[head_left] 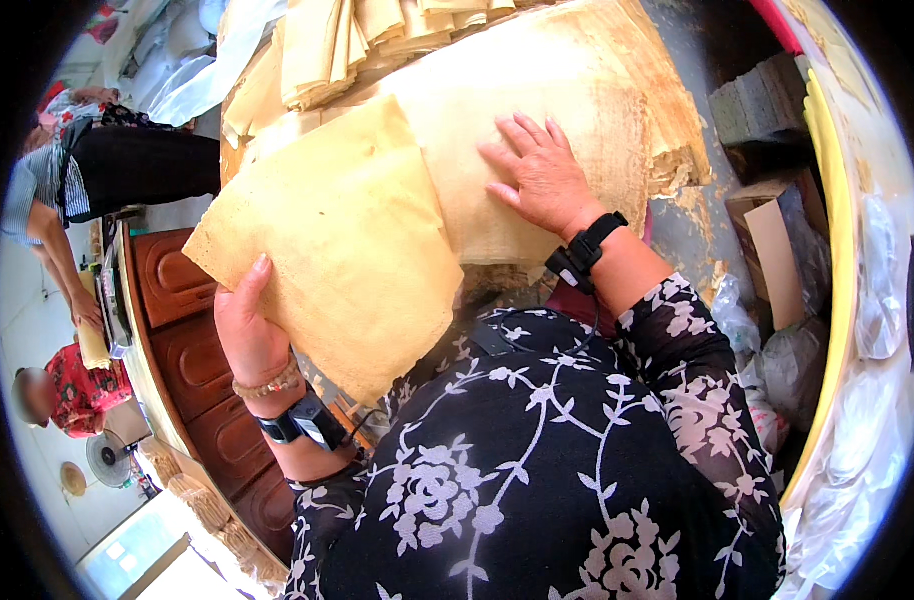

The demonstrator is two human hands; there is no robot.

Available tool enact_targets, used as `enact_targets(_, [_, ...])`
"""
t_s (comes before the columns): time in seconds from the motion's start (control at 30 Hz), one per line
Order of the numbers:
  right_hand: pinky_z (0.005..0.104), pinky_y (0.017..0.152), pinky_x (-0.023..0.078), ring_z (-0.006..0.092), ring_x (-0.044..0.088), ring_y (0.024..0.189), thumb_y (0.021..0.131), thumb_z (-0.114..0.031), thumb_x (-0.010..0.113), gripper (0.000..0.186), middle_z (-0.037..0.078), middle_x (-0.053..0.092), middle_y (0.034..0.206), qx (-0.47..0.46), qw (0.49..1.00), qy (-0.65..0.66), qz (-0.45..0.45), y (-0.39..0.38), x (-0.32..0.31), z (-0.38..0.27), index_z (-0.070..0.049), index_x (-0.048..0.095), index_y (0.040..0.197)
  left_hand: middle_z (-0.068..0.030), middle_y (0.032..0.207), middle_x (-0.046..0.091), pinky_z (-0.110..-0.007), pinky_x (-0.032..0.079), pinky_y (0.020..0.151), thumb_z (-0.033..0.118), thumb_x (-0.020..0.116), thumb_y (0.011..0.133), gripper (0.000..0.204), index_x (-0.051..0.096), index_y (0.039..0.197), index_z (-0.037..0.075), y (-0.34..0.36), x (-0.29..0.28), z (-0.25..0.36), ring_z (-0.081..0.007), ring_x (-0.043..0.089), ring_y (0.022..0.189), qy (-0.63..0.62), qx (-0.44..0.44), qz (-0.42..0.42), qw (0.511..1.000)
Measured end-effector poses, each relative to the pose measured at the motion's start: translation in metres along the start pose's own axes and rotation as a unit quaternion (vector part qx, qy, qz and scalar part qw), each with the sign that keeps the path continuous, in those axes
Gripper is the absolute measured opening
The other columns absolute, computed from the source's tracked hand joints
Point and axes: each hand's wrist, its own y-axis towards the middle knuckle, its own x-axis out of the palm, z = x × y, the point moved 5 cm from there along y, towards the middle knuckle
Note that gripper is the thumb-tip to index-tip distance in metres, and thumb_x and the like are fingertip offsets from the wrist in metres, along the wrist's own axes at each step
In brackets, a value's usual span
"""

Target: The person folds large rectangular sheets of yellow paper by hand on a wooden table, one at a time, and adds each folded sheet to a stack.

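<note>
My left hand [252,335] grips the lower left edge of a thin, pliable yellow sheet [327,230], thumb on top and the other fingers hidden beneath. The sheet has a slightly rough edge on the left and hangs over the near side of a stack of pale cream sheets [547,80]. On the top of that stack lies my right hand [542,170], palm down with its fingers spread. Ragged, browner edges of the stack [672,110] show on its right side. Both wrists wear black straps with small devices.
Folded sheets [322,45] are piled at the far left of the stack. To the right stand grey blocks [762,105], an open cardboard box [777,250] and plastic bags [792,370]. Brown wooden panels [192,330] run along the left, where other people work.
</note>
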Motion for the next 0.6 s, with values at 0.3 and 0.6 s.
enact_targets(0.3, [0.0453, 0.116, 0.024, 0.0338, 0.037, 0.136, 0.084, -0.027, 0.064, 0.046, 0.013, 0.046, 0.142, -0.048, 0.995, 0.068, -0.053, 0.064, 0.034, -0.028, -0.010, 0.057, 0.126, -0.0135, 0.125, 0.061, -0.033, 0.044, 0.099, 0.011, 0.059, 0.088, 0.046, 0.050, 0.130, -0.005, -0.009, 0.010, 0.000, -0.0233, 0.060, 0.112, 0.044, 0.004, 0.004, 0.999])
enact_targets(0.6, [0.0528, 0.117, 0.016, 0.0322, 0.026, 0.143, 0.085, -0.027, 0.058, 0.052, 0.013, 0.037, 0.150, 0.063, 0.995, 0.028, -0.078, 0.087, 0.052, -0.041, -0.022, 0.052, 0.136, -0.0146, 0.121, 0.063, -0.032, 0.047, 0.095, 0.012, 0.059, 0.089, 0.044, 0.051, 0.128, -0.006, -0.006, 0.007, 0.013, -0.0229, 0.063, 0.108, 0.019, 0.009, 0.027, 0.999])
